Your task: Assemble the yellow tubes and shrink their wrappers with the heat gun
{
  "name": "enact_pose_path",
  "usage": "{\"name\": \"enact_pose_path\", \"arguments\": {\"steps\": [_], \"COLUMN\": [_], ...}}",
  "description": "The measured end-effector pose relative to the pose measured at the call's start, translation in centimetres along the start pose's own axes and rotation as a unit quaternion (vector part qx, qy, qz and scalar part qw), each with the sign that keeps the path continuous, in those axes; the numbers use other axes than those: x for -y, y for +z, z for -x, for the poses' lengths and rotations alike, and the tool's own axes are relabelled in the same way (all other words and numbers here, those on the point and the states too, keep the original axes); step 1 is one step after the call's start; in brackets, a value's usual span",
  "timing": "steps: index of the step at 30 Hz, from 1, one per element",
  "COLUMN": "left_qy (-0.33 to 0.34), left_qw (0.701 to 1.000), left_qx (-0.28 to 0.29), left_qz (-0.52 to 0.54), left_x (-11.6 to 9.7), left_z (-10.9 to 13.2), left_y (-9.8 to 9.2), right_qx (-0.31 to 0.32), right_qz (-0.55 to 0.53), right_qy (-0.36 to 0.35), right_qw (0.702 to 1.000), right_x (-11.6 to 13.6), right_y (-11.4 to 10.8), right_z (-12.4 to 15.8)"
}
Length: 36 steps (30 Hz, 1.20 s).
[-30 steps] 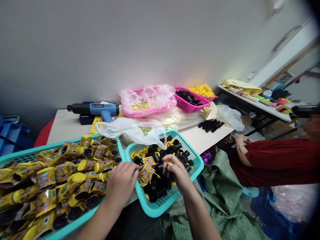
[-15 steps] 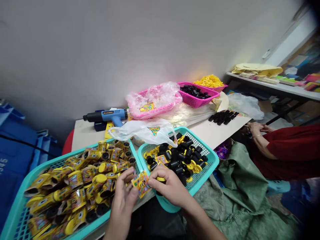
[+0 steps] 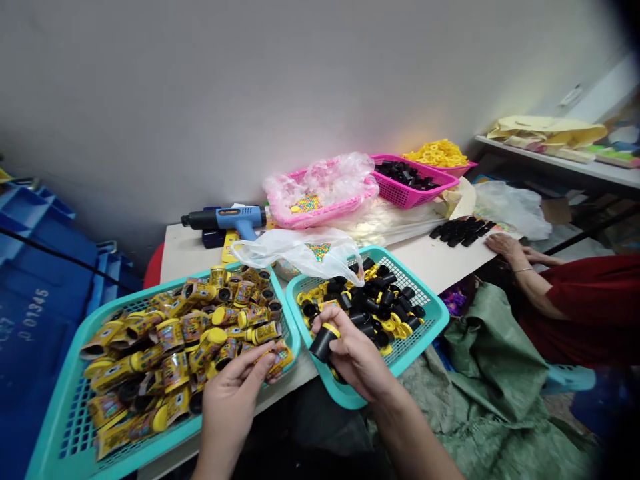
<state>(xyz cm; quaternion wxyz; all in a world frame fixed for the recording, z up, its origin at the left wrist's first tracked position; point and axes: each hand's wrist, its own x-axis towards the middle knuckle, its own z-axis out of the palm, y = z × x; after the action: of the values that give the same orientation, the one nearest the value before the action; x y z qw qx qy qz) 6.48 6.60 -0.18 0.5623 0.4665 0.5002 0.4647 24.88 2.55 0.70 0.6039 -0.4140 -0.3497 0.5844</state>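
A black plastic canister [image 3: 323,343] with a yellow cap stands tilted in the person's right hand [image 3: 359,355], the fingers curled together and clamped around its lower part, just above the right-hand teal mesh basket [image 3: 429,325]. That basket holds a loose heap of black canisters [image 3: 373,300] and yellow caps [image 3: 395,319]. The left hand [image 3: 231,389] reaches over the corner of the left-hand teal mesh basket [image 3: 65,417], its fingers pinched together on a yellow printed foil sleeve [image 3: 278,357]. Sleeved canisters [image 3: 173,347] fill this basket.

Beyond the baskets, a white plastic bag [image 3: 295,250] lies on the white table [image 3: 430,270], near a blue-and-black heat gun [image 3: 240,217] and a row of black canisters [image 3: 461,231]. Farther back sit a pink basket of film and beads [image 3: 320,217], a pink basket of black pieces [image 3: 413,195] and yellow rings [image 3: 440,153]. A co-worker's hand [image 3: 505,247] rests at the table edge beside a red sleeve [image 3: 590,293].
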Motion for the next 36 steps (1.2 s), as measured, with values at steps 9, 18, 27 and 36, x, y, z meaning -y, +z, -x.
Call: {"name": "enact_pose_path", "arguments": {"steps": [9, 18, 27, 36], "left_qy": [0.042, 0.148, 0.194, 0.173], "left_qw": [0.995, 0.982, 0.972, 0.973], "left_qx": [0.048, 0.016, 0.036, 0.071], "left_qz": [-0.080, -0.115, -0.131, -0.133], "left_x": [1.4, 0.5, -0.2, -0.8], "left_z": [-0.4, 0.4, 0.6, 0.8], "left_y": [-1.0, -0.4, -1.2, -0.8], "right_qx": [-0.013, 0.002, 0.027, 0.038], "right_qz": [0.043, 0.181, 0.155, 0.126], "right_qy": [-0.008, -0.021, -0.014, -0.084], "right_qw": [0.999, 0.983, 0.987, 0.988], "right_x": [0.3, 0.0, -0.4, -1.3], "right_y": [0.6, 0.0, -0.2, 0.8], "right_z": [-0.5, 0.0, 0.2, 0.4]}}
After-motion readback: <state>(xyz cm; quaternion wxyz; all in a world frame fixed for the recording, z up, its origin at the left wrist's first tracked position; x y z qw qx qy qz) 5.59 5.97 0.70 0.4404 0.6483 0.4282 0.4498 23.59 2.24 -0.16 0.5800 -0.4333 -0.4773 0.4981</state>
